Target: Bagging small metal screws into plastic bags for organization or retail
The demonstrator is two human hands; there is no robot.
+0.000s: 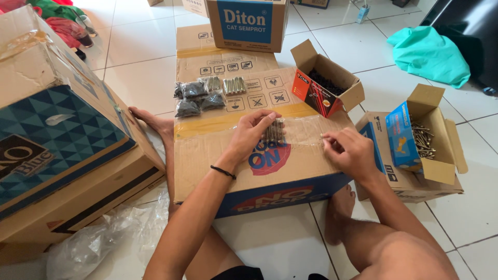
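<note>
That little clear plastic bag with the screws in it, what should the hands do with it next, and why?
Probably fold or press the open end shut. The left hand rests on the small clear plastic bag of screws on the flat brown cardboard box, while the right hand pinches the bag's far end. Filled packets already lie in a group farther back, so this one looks nearly ready to join them.

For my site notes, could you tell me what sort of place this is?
Probably a home or shop floor used for packing hardware: white floor tiles, cardboard cartons, open boxes of screws, and small filled bags.
</note>
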